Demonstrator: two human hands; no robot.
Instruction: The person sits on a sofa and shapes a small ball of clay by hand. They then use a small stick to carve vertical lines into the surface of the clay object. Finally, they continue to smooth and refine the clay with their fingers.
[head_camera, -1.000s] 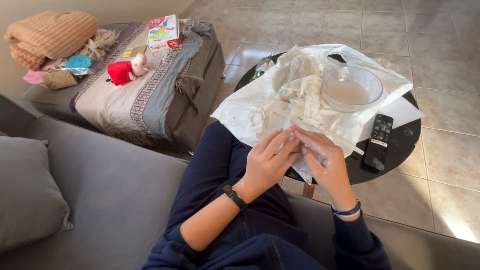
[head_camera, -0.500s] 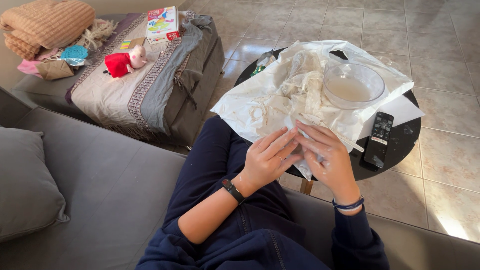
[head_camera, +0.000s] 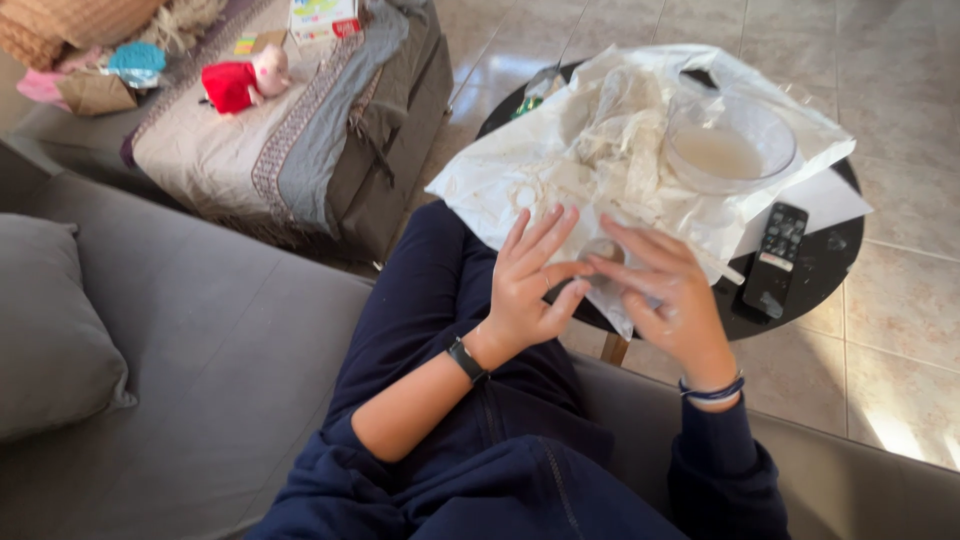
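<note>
I sit on a grey sofa (head_camera: 200, 330) with both hands raised over my lap, at the near edge of a round black table (head_camera: 830, 260). My right hand (head_camera: 665, 295), with a blue bracelet at the wrist, pinches a small pale lump (head_camera: 600, 250) in its fingertips. My left hand (head_camera: 535, 280), with a black wristband, faces it with fingers spread, and its thumb touches the lump. Behind the hands a crumpled white sheet (head_camera: 560, 170) covers the table. On the sheet stands a clear bowl (head_camera: 730, 140) of whitish liquid.
A black remote control (head_camera: 778, 255) lies on the table's right side. A blanket-covered ottoman (head_camera: 300, 140) at upper left carries a red soft toy (head_camera: 240, 80) and a colourful box (head_camera: 322, 17). A grey cushion (head_camera: 50, 330) lies at left. The floor is tiled.
The view has moved closer to the hands. My left hand's fingers have spread apart, and the lump now shows between the two hands.
</note>
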